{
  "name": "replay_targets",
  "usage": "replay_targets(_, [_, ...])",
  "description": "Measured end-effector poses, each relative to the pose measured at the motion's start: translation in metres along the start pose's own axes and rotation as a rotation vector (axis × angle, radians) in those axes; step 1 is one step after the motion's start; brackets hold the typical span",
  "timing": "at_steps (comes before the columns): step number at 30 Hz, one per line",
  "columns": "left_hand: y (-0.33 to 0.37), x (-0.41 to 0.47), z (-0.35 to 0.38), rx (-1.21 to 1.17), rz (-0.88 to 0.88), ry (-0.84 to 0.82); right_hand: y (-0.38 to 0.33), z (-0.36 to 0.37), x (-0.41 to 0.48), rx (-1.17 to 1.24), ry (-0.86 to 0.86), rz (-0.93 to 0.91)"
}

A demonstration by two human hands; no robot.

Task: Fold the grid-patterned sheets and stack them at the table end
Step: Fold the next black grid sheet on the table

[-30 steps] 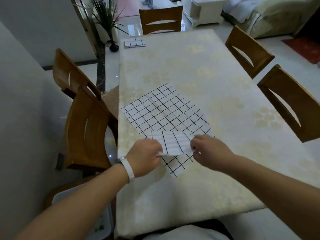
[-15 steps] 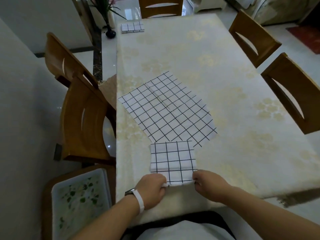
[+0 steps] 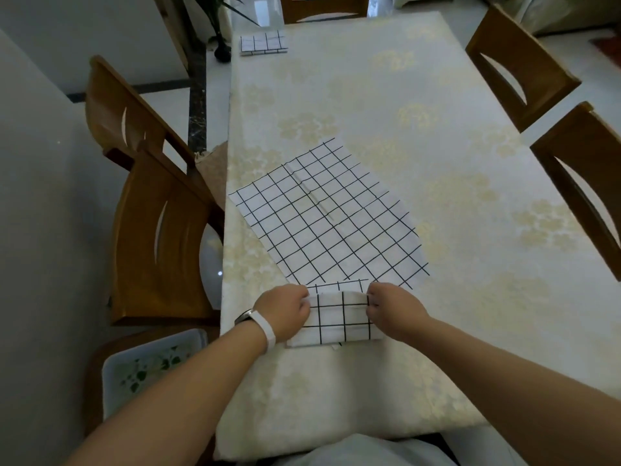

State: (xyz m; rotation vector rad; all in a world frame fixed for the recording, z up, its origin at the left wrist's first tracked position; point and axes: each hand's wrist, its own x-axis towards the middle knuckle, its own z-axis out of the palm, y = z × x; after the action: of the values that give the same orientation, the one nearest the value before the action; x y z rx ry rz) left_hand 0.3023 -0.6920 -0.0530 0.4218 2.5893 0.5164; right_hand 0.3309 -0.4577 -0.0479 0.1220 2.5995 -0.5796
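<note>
Nearest to the person, a white tray [image 3: 148, 368] with a green leaf print sits on a chair seat just left of the table [image 3: 437, 348], which is covered in a pale cloth with faint yellow flowers. Both forearms reach over the near end of that table. The left hand [image 3: 285, 312], with a white wristband [image 3: 267, 329] behind it, has its fingers curled and pinches the left edge of a small folded sheet [image 3: 339, 317]. The right hand [image 3: 393, 311] pinches the right edge the same way, so the top flap is held between them, partly doubled over the layers beneath. This folded sheet lies close to the table's near edge, and its far edge reaches the near corner of a flat sheet [image 3: 329, 216]. That one is spread open at an angle toward the left side of the table, with a crease down its middle. Wooden chairs [image 3: 158, 237] stand along both sides. At the far left corner rests a stack of folded sheets [image 3: 263, 43], with a dark vase [image 3: 222, 54] on the floor just beside that corner.
</note>
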Motion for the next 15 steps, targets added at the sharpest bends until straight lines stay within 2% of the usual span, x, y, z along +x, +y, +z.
replay_targets(6, [-0.005, 0.029, 0.005, 0.074, -0.109, -0.027, 0.004, 0.008, 0.034, -0.011, -0.058, -0.008])
replay_targets(10, [-0.011, 0.031, 0.014, 0.116, -0.135, -0.005, 0.008, 0.016, 0.045, -0.059, -0.021, -0.044])
replay_targets(15, [-0.017, 0.028, 0.024, 0.165, -0.082, 0.089, 0.013, 0.023, 0.050, -0.187, 0.053, -0.215])
